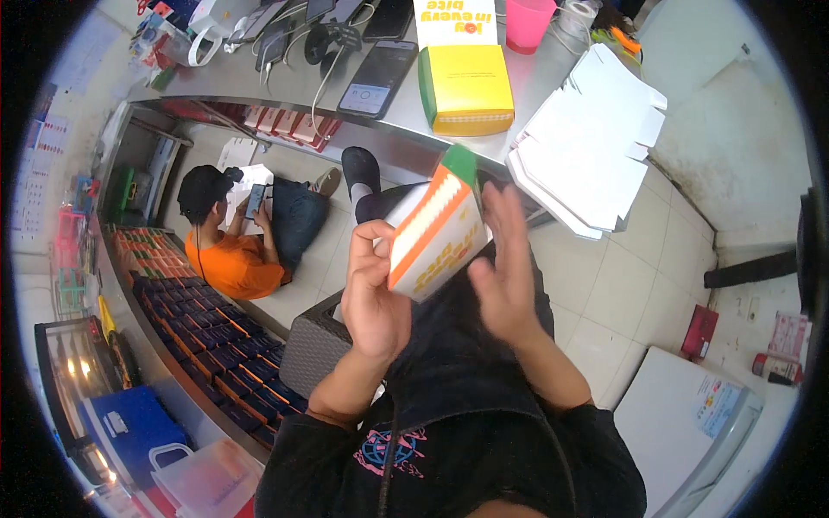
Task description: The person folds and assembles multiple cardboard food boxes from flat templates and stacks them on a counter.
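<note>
A small folded carton point(434, 231) sits near the centre of the view, tilted with its green end up toward 1 o'clock; its sides are white with an orange band edged in a white zigzag and yellow lettering on one face. One such carton is in the hands. A second, finished yellow box point(466, 88) with a green side and its lid raised stands on the steel worktop point(535, 82) at 12 o'clock. Just right of it, at 1 o'clock, lies one stack of flat white carton blanks point(587, 142); the number of sheets cannot be counted. One pink cup point(528, 22) stands behind the yellow box, and several phones point(377, 78) on cables lie at 11 o'clock. The left hand point(373, 298) is curled around the carton's lower left edge, fingers bent over the top corner, gripping it. The right hand point(505, 263) is spread open with fingers straight and blurred, its palm against or just beside the carton's right face; whether it presses the carton cannot be told. At 9 o'clock a person in an orange shirt point(233, 259) sits on the floor, and rows of dark blue boxes point(216, 341) run toward 8 o'clock.
</note>
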`<action>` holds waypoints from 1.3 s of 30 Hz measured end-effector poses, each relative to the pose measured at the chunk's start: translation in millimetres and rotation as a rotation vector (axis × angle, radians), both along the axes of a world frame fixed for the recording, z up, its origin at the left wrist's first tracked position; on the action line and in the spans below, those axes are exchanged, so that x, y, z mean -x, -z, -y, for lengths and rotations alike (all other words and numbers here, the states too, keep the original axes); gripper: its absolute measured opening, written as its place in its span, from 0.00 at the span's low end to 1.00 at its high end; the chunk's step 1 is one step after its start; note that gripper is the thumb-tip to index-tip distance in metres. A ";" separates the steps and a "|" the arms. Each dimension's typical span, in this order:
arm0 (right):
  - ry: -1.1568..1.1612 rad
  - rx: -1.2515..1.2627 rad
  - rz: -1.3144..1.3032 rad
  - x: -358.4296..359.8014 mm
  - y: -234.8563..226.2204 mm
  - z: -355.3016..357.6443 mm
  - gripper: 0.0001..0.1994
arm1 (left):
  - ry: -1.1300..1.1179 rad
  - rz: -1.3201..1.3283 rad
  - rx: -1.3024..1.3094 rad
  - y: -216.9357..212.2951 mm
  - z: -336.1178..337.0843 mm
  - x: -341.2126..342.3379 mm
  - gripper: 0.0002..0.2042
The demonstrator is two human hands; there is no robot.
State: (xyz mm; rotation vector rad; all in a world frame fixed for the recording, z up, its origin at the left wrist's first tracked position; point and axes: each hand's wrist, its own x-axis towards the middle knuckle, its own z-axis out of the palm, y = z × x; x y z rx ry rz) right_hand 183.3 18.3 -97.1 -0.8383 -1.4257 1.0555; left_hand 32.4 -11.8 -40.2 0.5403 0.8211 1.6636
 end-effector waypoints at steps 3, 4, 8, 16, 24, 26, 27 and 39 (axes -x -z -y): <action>0.004 0.063 -0.073 -7.7 -34.7 -11.6 0.31 | 0.123 -0.113 0.063 7.6 1.5 16.1 0.22; -0.247 0.159 0.068 -22.7 -47.2 -15.3 0.24 | 0.166 -0.110 0.086 9.0 1.5 18.9 0.22; -0.510 0.126 0.180 -27.7 -43.2 -13.4 0.11 | -0.003 -0.909 -0.158 -3.4 -11.2 25.3 0.25; 0.139 0.172 -0.033 3.0 -45.4 3.5 0.06 | -0.002 -1.533 -0.281 -33.9 -15.1 29.8 0.08; -0.182 -0.068 0.140 -11.5 -67.8 7.0 0.05 | -0.008 -1.419 -0.482 -25.6 -3.4 32.3 0.05; -0.298 -0.006 0.091 -11.5 -72.4 10.8 0.05 | -0.042 -1.348 -0.590 -31.4 -3.7 28.7 0.09; -0.384 0.084 0.017 -11.4 -73.8 13.1 0.05 | -0.095 -1.344 -0.605 -32.0 -6.6 24.4 0.12; 0.099 -0.452 0.335 1.3 -64.5 28.6 0.08 | -0.091 -1.502 -0.609 -29.4 -9.0 23.5 0.08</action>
